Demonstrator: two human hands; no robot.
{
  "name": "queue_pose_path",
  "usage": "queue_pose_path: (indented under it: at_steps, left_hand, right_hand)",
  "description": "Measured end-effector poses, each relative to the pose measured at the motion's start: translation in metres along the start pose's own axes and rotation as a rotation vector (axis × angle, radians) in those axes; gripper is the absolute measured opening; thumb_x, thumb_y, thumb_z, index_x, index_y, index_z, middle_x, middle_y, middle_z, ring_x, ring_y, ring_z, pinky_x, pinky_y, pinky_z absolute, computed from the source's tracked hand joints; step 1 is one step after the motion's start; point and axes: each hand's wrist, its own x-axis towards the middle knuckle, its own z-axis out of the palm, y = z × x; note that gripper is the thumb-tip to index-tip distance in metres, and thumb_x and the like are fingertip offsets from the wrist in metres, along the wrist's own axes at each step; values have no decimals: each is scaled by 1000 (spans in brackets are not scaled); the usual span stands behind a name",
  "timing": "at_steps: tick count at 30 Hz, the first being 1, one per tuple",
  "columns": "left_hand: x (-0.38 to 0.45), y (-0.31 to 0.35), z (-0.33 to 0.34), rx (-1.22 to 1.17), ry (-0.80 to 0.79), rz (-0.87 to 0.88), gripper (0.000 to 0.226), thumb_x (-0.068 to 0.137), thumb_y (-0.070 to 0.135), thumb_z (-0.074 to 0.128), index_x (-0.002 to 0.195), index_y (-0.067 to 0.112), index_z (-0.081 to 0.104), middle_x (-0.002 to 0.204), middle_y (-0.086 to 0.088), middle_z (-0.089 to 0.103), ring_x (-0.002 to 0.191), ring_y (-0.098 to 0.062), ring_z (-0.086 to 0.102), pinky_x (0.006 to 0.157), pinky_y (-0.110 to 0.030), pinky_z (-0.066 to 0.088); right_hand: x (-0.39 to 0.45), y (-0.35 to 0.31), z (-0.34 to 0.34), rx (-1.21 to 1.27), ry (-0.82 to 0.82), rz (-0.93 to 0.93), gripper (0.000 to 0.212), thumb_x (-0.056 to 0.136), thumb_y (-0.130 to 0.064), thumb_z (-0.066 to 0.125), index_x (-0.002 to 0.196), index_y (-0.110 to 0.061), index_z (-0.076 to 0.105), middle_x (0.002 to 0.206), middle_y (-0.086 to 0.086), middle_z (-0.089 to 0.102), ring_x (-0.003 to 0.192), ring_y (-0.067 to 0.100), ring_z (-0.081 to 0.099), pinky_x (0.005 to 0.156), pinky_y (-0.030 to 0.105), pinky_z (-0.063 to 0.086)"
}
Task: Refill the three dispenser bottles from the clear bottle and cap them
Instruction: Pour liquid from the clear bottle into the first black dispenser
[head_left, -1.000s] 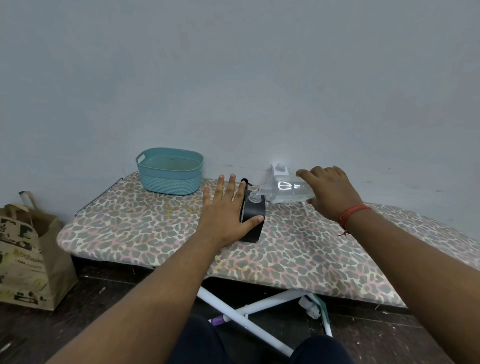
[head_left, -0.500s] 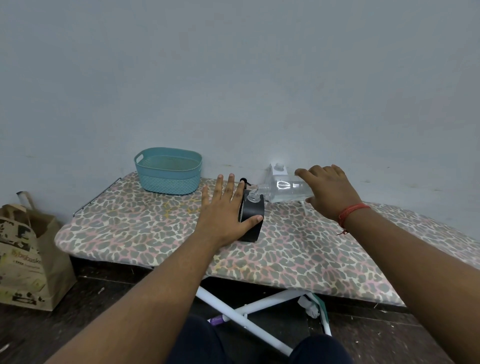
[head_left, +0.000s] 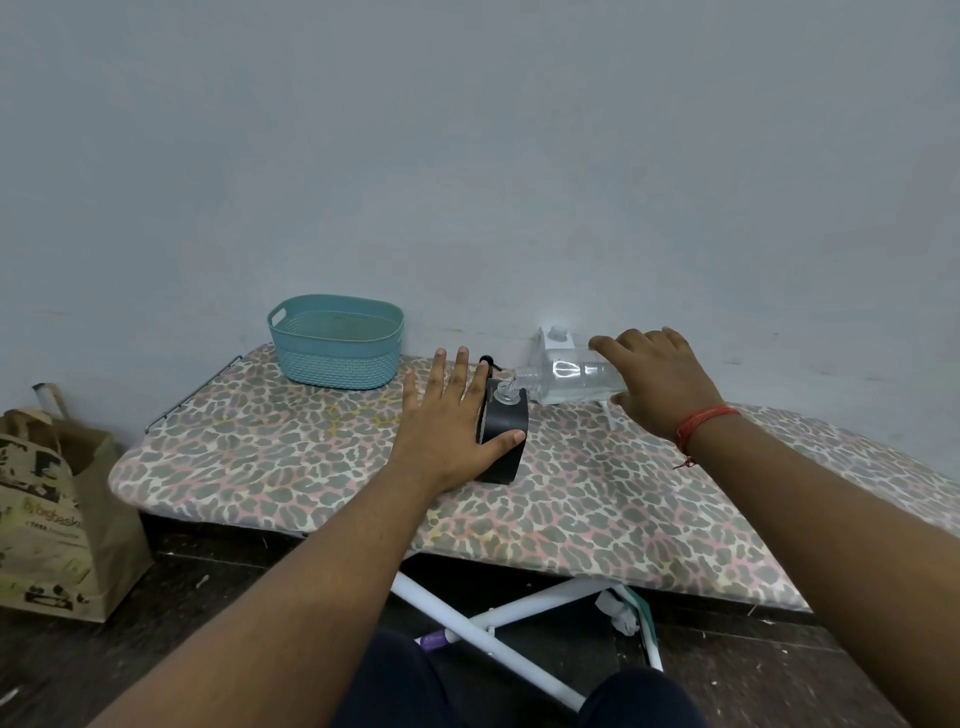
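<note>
A black dispenser bottle (head_left: 504, 436) stands uncapped on the leopard-print ironing board (head_left: 597, 483). My left hand (head_left: 449, 423) presses flat against its left side with straight fingers, and the thumb lies across its front. My right hand (head_left: 657, 384) grips the clear bottle (head_left: 566, 382), which is tipped on its side. The clear bottle's neck is at the black bottle's opening. A white dispenser bottle (head_left: 556, 340) stands behind the clear bottle by the wall. A black pump cap (head_left: 488, 361) lies behind the black bottle. No third dispenser bottle shows.
A teal plastic basket (head_left: 337, 340) stands at the back left of the board. A brown paper bag (head_left: 47, 509) sits on the floor to the left. The board's white legs (head_left: 498, 618) cross below, near my knees. A thin white piece (head_left: 609, 417) lies under the clear bottle.
</note>
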Motion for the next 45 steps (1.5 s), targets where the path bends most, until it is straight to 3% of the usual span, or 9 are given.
queue_pose_path:
  at_steps: [10,16,24,27,33,36,40,45]
  left_hand:
    - [0,0,-1,-8,-4,0,111,75,97,0,163,31,-12,169,1,-25,154,-22,-29,122,-60,-13]
    - [-2,1,-1,-13,-19,-13,112,73,98,-4,163,31,-13,169,1,-26,153,-22,-30,123,-60,-12]
    - [-2,2,-1,-15,-35,-22,114,70,98,-9,162,31,-14,168,1,-27,154,-22,-29,122,-59,-14]
    - [-3,1,1,-25,-29,-23,114,71,98,-7,163,31,-13,168,2,-27,153,-22,-30,119,-55,-17]
    - [-6,3,3,-44,-29,-41,112,74,96,-4,163,29,-12,168,2,-25,154,-22,-27,120,-54,-16]
    - [-8,3,4,-55,-28,-58,112,74,96,-5,163,29,-13,168,2,-25,155,-22,-26,123,-56,-13]
    - [-9,3,8,-65,-46,-86,111,75,95,-1,162,28,-14,168,1,-25,155,-21,-26,125,-60,-6]
    - [-12,4,15,-103,-22,-104,112,75,97,-5,163,27,-12,166,2,-25,155,-21,-24,125,-59,-8]
  right_hand:
    - [-3,-1,2,12,5,12,74,78,-26,82,140,-30,43,124,4,60,115,31,56,116,51,30]
    - [-12,-8,10,79,-11,69,72,79,-30,81,141,-28,43,124,5,61,112,32,57,108,47,37]
    - [-30,-22,31,358,-24,211,74,79,-27,82,141,-24,42,120,7,60,110,30,56,97,44,47]
    - [-36,-29,38,658,46,389,74,77,-23,84,138,-24,42,128,4,56,117,24,53,97,40,49]
    - [-50,-37,49,1024,217,722,57,79,-25,82,116,-23,38,114,1,53,103,23,56,79,29,43]
    - [-58,-42,55,1062,291,807,57,78,-27,83,106,-24,34,112,6,53,101,25,56,73,25,42]
    - [-68,-49,59,980,422,858,58,74,-29,84,104,-23,35,112,4,45,100,22,51,83,35,48]
    - [-80,-60,67,883,507,946,64,72,-29,85,113,-10,40,118,7,40,108,30,49,92,48,52]
